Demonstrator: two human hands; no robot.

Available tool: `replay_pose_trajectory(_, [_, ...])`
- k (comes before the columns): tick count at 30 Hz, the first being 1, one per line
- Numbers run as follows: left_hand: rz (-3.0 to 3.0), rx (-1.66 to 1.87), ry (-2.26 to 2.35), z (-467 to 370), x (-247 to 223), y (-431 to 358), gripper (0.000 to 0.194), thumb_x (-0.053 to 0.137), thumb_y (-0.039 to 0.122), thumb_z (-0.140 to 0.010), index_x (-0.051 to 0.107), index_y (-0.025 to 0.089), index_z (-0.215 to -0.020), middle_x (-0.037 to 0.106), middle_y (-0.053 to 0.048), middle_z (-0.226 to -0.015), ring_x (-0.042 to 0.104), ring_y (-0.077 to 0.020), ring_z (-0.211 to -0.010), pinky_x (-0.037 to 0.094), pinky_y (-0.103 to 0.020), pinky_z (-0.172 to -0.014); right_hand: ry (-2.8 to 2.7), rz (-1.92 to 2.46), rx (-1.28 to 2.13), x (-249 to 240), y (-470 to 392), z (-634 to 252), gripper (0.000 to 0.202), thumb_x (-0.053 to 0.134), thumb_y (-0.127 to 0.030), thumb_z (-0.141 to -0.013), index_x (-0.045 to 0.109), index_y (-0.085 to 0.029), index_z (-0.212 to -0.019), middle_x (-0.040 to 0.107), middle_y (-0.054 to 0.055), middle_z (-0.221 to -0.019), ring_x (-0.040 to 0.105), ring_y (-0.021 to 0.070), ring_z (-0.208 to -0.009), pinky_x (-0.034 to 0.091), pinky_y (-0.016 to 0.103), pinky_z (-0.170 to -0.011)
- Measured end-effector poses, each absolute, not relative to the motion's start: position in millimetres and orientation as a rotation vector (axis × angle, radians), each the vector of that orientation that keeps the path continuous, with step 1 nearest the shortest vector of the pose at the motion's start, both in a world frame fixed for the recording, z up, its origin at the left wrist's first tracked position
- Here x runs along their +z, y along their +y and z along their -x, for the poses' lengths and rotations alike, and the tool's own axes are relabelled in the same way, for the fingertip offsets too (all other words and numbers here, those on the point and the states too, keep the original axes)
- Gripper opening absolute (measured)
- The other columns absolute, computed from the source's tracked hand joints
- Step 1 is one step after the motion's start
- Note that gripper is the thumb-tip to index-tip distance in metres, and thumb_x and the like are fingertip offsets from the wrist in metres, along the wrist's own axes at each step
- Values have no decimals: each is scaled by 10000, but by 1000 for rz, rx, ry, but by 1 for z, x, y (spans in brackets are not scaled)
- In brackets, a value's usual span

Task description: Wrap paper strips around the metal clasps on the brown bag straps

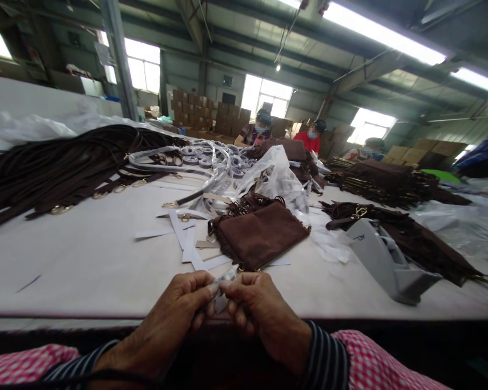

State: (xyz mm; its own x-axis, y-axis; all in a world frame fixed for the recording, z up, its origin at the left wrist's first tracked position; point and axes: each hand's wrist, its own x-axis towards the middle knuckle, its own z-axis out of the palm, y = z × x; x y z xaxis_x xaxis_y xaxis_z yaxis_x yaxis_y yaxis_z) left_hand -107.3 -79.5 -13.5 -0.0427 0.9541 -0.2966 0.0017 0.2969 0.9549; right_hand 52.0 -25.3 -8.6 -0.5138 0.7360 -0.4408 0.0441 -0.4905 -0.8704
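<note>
At the lower centre of the frame, just over the near edge of the desk [106, 271], we see a small pale strip [229, 274] pinched between both hands. The left hand [183, 300] has thumb and fingers closed on one side of it, and the right hand [262, 309] meets it with the same tight grip, leaving no gap that we can make out. We judge it light, thin and easily creased, perhaps a little slippery; its edges seem the best hold. Its material is too blurred for us to tell.

Just above lies a brown fringed pouch [264, 233], likely soft and limp; we cannot tell whether the strip's far tip touches it. Loose white paper strips [189, 244] lie left of the pouch, with crumpled clear plastic [278, 173] behind. A grey tape dispenser [386, 265] stands at right, bulky enough to hinder a rightward reach. Dark straps [77, 157] fill the upper left.
</note>
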Motion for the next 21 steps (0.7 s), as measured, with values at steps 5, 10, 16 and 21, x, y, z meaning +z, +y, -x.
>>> replay_pose_trajectory(5, [-847,1072,1344,109,-16,-73,348,741,461,-638,608,139,-640,542,24,-483,344,-36,-360,202,-164,-400,-1250,1117,2109,-3,-23,-58,318,804,-354,-620,582,-135,-682,643,2,-604,543,61,-416,338,127,-330])
replay_pose_trajectory(10, [-701,1082,1266,108,-8,-75,367,804,447,-629,605,141,-670,507,43,-429,332,-34,-344,225,-151,-376,-1250,1083,2160,0,-23,-58,196,740,-247,-625,599,-128,-690,689,43,-675,600,82,-471,353,127,-345])
replay_pose_trajectory(16, [-530,1161,1207,103,-1,-79,429,822,313,-588,570,195,-915,531,70,-420,296,-42,-335,235,-135,-344,-1210,1107,2115,-3,-28,-51,139,696,-209,-655,584,-129,-675,680,42,-648,579,74,-445,343,122,-328])
replay_pose_trajectory(21, [-446,1257,1116,95,-18,-80,432,829,288,-604,524,221,-903,530,83,-433,244,-30,-328,228,-125,-314,-1106,1079,2057,-8,-33,-47,195,688,-209,-609,548,-145,-728,724,80,-690,571,80,-432,352,130,-324])
